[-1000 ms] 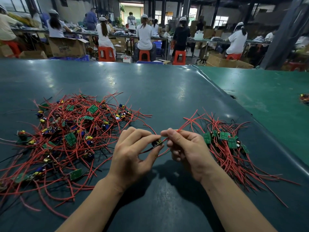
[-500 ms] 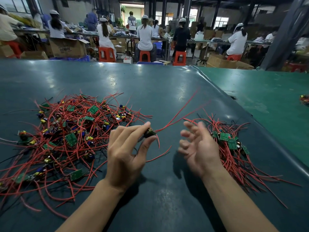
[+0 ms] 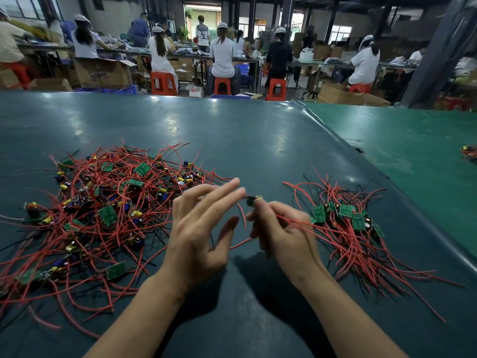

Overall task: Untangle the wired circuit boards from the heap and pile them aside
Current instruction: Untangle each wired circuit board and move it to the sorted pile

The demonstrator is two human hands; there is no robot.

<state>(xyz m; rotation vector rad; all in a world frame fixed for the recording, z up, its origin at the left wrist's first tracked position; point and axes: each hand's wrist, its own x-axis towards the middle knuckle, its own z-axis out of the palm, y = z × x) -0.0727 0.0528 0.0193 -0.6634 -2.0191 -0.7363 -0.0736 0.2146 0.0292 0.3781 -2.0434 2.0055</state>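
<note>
Circuit board (image 3: 253, 200) sitting at right hand (image 3: 280, 232) fingertips, held above dark table (image 3: 232, 130), red wires (image 3: 296, 222) trailing rightward toward sorted pile (image 3: 348, 220). Left hand (image 3: 200, 228) hovering beside it, fingers spread, gripping nothing (index tip almost touching board). Tangled heap (image 3: 103, 210) lying at left.

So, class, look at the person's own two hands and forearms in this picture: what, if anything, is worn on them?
Nothing is worn. The left hand and right hand are bare, without gloves, rings or a watch, and both forearms are bare to the bottom edge of the picture, with no sleeve in view.
</note>
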